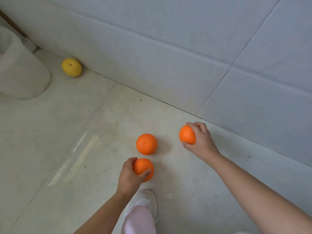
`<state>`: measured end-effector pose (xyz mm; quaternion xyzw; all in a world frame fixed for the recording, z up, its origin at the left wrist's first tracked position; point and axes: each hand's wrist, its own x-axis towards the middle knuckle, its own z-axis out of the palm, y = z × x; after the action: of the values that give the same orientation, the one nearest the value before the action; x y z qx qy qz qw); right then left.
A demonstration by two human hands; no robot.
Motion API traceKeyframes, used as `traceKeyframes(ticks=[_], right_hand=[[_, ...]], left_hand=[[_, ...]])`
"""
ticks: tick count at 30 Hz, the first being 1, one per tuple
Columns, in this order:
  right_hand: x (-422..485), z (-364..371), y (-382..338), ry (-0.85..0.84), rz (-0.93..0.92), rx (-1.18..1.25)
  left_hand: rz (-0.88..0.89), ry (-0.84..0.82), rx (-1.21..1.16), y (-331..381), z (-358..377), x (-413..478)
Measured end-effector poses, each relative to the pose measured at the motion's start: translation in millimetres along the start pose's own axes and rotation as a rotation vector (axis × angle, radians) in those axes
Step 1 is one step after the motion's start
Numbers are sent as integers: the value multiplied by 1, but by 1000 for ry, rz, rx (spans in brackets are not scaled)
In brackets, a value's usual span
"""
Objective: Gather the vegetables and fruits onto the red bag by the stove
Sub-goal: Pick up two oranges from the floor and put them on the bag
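A view looking down at a pale tiled floor (50, 132) that meets a grey-white tiled wall (185, 48) running diagonally from upper left to lower right. Two bare forearms reach in from the bottom of the frame. The left hand (130, 174), lower centre, has its fingers and thumb curled round an orange (143, 168). The right hand (201, 138), right of centre and near the wall's base, grips a second orange (186, 134) from its right side. A third orange (146, 144) sits loose on the floor between the two hands, just above the left hand's orange. A yellow fruit (71, 67) lies in the upper left, touching the foot of the wall. Beside it, at the left edge, stands a rounded white object (22, 73). A white shoe (145, 201) and a pale pink trouser leg (138, 220) show at bottom centre.
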<state>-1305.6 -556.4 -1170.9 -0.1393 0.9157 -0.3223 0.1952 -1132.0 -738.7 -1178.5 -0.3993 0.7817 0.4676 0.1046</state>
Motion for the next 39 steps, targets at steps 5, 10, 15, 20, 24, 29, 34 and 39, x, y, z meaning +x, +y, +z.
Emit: traceKeyframes(ticks=[5, 10, 15, 20, 24, 29, 34, 39], right_hand=[[-1, -3, -35, 45, -113, 97], [1, -14, -75, 119, -237, 193], [2, -35, -112, 209, -368, 206], [-13, -75, -152, 254, -400, 238], [-36, -123, -186, 266, -348, 255], [-70, -180, -239, 270, -258, 314], [-111, -227, -298, 267, -255, 333], [-158, -265, -345, 265, -177, 357]], left_hand=[[49, 111, -151, 17, -20, -10], [140, 216, -272, 45, -49, -16], [249, 272, -295, 79, -79, -27], [304, 259, -261, 134, -114, -50], [314, 217, -202, 183, -143, -83], [284, 192, -233, 243, -180, -127], [261, 223, -321, 289, -219, -182], [173, 239, -427, 311, -258, -243]])
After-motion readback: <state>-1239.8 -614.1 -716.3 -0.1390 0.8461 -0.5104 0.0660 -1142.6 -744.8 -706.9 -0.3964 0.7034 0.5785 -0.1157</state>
